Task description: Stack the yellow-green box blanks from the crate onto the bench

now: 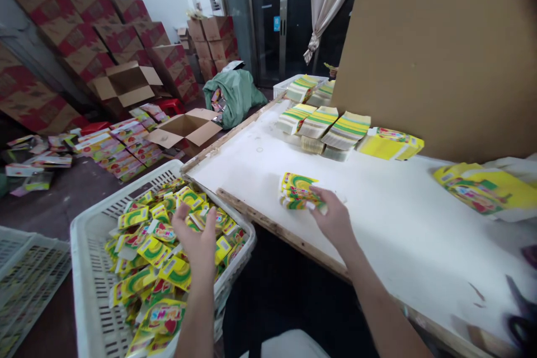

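Note:
My left hand [197,232] hovers over a white plastic basket [94,285], thumb and fingers spread, with nothing in its grip. Loose yellow-and-green printed packets [155,251] fill that basket in a jumbled heap. Over on the white tabletop, my right hand [333,215] grips the right side of a small bunch of yellow packets [296,190], stacked together near the table's front edge. Part of the bunch is hidden by the fingers.
Rows of flat printed cartons [346,128] stand at the table's back, beside a yellow printed sheet [390,144]. A yellow bag [482,187] and dark scissors [520,313] lie to the right. A brown board [436,56] rises behind. Open cardboard boxes [187,128] sit on the floor.

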Available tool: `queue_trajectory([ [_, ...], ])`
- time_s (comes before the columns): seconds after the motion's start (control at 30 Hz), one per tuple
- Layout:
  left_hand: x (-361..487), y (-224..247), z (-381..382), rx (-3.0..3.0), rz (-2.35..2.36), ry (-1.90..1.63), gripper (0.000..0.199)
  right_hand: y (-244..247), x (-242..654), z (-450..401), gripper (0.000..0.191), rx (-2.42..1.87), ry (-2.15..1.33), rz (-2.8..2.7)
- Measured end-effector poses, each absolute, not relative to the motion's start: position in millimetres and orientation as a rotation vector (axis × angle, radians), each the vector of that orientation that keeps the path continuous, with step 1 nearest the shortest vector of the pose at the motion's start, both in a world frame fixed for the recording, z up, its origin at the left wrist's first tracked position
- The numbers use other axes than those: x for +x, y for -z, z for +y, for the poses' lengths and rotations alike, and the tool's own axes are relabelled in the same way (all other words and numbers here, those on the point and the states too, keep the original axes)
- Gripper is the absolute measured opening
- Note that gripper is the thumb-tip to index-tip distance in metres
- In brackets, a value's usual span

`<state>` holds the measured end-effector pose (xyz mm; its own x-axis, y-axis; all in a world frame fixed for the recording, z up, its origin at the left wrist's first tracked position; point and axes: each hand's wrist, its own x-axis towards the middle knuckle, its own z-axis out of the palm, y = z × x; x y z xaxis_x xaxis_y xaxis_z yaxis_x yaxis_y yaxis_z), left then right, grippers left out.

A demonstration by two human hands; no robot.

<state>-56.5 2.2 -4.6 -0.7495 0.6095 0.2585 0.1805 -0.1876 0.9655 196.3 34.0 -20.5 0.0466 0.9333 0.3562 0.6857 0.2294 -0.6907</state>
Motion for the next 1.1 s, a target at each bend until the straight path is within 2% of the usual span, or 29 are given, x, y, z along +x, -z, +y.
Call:
queue_trajectory([
  [0.03,-65.2,3.7,3.3,1.011,1.924,-2.029,0.060,22.4,204.4,45.1,0.040,-1.574,-0.340,-1.690],
  [0.1,-70.7,3.6,3.0,1.131,2.061,-2.014,0.061,26.8,214.6,61.7,0.040,-1.632,-0.301,-1.699],
  [0.23,-51.5,11.0,0.6,1.130,1.800,-1.858,0.043,31.2,214.7,70.5,0.036,-1.658,-0.311,-1.721],
  [0.53,-3.3,27.0,-9.5,1.028,1.328,-1.562,0.028,17.5,210.6,61.1,0.034,-1.589,-0.423,-1.532],
  [0.67,22.5,24.3,-10.3,0.790,0.961,-1.439,0.036,7.7,187.3,29.8,0.028,-1.293,-0.749,-1.569],
  [0.73,33.0,20.7,-6.4,0.627,0.777,-1.474,0.034,8.4,171.7,9.3,0.024,-1.164,-0.972,-1.599],
  [0.83,41.0,15.7,-1.5,0.511,0.698,-1.567,0.034,16.4,155.8,-12.6,0.028,-1.082,-1.153,-1.495],
  [0.9,40.9,13.6,-3.0,0.601,0.802,-1.643,0.036,22.2,152.2,-18.4,0.033,-1.010,-1.268,-1.395],
  [1.0,36.0,13.0,-11.5,1.036,1.004,-1.680,0.035,26.2,152.6,-19.1,0.038,-0.902,-1.466,-1.319],
  [1.1,33.7,16.9,-18.8,1.442,1.017,-1.631,0.033,25.3,153.1,-20.1,0.043,-0.895,-1.494,-1.346],
])
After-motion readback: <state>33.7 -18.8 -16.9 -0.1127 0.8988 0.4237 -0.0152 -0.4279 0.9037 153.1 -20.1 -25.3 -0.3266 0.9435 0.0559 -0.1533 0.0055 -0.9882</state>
